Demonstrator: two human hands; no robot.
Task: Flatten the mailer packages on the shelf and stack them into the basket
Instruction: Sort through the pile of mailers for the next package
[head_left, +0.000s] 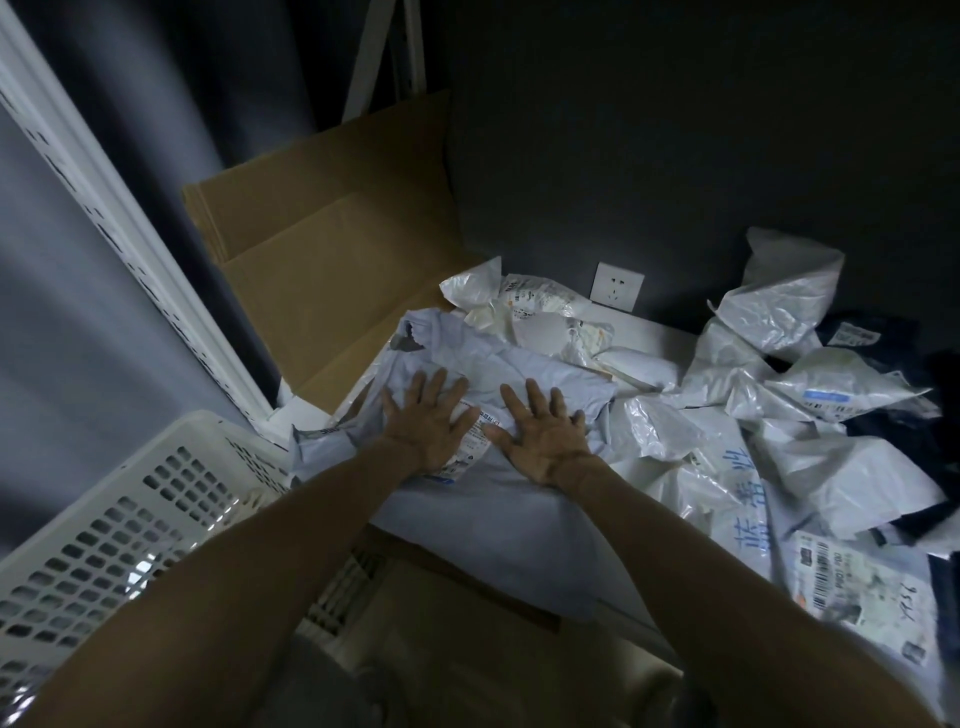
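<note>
- Side by side, palms down: left hand (426, 423) and right hand (545, 441) press on a pale mailer (498, 364).
- Grip open on both: fingers straight and spread, nothing held.
- The pale mailer lies on the shelf (649, 330), wrinkled at its far end. Its shipping label (470, 447) shows between the hands.
- Crumpled white mailers (779, 410) are heaped to the right.
- A white slotted basket (130, 514) sits lower left, beside the shelf.
- Flat cardboard (322, 260) leans behind; a wall socket (618, 287) is on the dark wall.
</note>
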